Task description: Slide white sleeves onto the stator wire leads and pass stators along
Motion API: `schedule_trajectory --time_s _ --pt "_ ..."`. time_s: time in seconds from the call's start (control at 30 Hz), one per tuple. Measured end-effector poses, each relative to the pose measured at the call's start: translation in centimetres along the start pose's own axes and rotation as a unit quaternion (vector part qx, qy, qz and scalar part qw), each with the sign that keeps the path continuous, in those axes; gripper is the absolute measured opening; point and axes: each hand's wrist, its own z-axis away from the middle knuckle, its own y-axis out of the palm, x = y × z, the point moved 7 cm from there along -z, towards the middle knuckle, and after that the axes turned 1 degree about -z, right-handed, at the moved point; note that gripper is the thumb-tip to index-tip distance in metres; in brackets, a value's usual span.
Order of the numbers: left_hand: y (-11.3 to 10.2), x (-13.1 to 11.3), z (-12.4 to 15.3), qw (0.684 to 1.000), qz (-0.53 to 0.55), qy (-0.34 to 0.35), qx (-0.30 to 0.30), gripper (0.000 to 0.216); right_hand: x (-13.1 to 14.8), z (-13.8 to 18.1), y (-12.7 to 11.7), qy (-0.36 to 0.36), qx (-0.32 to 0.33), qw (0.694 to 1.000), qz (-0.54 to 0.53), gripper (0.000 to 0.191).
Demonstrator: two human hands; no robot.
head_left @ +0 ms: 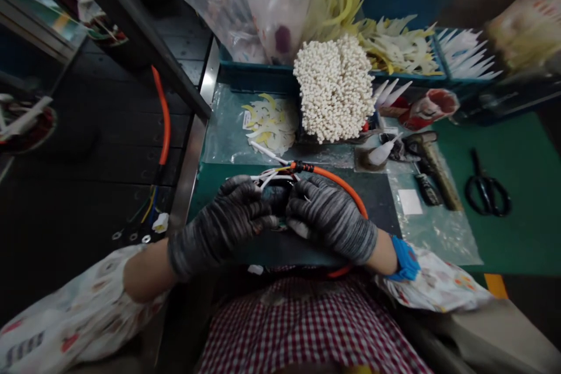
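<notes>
Both my hands wear grey knit gloves and meet over the near edge of a green bench [517,198]. My left hand [228,219] is closed around a dark part and a bunch of white wires [272,175]. My right hand [326,213] is closed on the same bundle from the other side. An orange cable [346,187] runs from a black-taped joint just above my fingers, curves right and passes under my right wrist. What lies between my palms is mostly hidden.
A dense bundle of white-tipped sticks [335,87] stands behind my hands. Blue bins [263,73] hold plastic bags and pale sleeves. Black scissors [486,187] and a hand tool [438,169] lie to the right. A dark metal frame [144,41] with another orange cable is on the left.
</notes>
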Motion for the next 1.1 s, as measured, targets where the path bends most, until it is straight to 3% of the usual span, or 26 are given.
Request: schedule_trajectory --time_s 0.07,0.17,0.2,0.23,0.3,0.37,0.5,0.57,0.63,0.7,0.8,0.93,1.0,1.1 --pt "0.8 -1.9 1.0 0.976 -0.188 0.105 -0.034 0.024 0.1 0.7 -0.8 -0.030 -0.054 0.996 -0.066 0.023" --pt "2.7 -3.9 2.5 0.838 -0.474 0.235 -0.131 0.015 -1.0 1.9 -3.7 -0.028 -0.166 0.977 -0.135 0.021" --pt "3.3 -4.0 2.7 0.796 -0.526 0.259 -0.148 0.014 -1.9 2.3 -5.0 -0.001 -0.211 0.970 -0.123 0.021" --pt "3.7 -3.9 2.6 0.778 -0.545 0.275 -0.152 0.013 -2.8 2.7 -6.4 0.031 -0.256 0.962 -0.092 0.021" --pt "4.0 -3.1 2.4 0.775 -0.540 0.290 -0.154 0.013 -4.4 2.9 -8.9 0.078 -0.329 0.941 0.004 0.020" --pt "3.8 -2.4 2.2 0.777 -0.530 0.290 -0.176 0.013 -5.4 2.0 -10.1 0.097 -0.351 0.926 0.094 0.023" --pt "4.1 -2.0 2.3 0.777 -0.516 0.276 -0.232 0.019 -7.0 -1.4 -9.3 0.161 -0.281 0.930 0.173 0.033" --pt "4.6 -2.2 2.5 0.777 -0.502 0.270 -0.266 0.024 -7.5 -2.6 -8.8 0.195 -0.268 0.928 0.172 0.029" --pt "5.0 -2.2 2.6 0.772 -0.498 0.256 -0.300 0.027 -7.5 -3.1 -8.7 0.185 -0.295 0.927 0.140 0.019" --pt "5.2 -2.0 2.6 0.766 -0.505 0.237 -0.318 0.028 -6.7 -2.9 -9.0 0.124 -0.331 0.932 0.083 0.011" --pt "5.2 -1.5 2.4 0.767 -0.513 0.233 -0.307 0.027 -5.0 -0.8 -10.3 0.046 -0.369 0.927 -0.051 0.002" --pt "4.5 -0.8 2.2 0.797 -0.492 0.239 -0.258 0.012 -2.3 4.5 -12.4 0.064 -0.479 0.839 -0.251 0.012" --pt "4.2 -0.6 2.0 0.812 -0.475 0.238 -0.241 0.001 -0.9 6.0 -11.5 0.100 -0.452 0.840 -0.283 0.012" --pt "4.1 -0.4 2.0 0.821 -0.457 0.247 -0.237 0.010 0.3 6.8 -8.4 0.162 -0.389 0.879 -0.223 0.011"
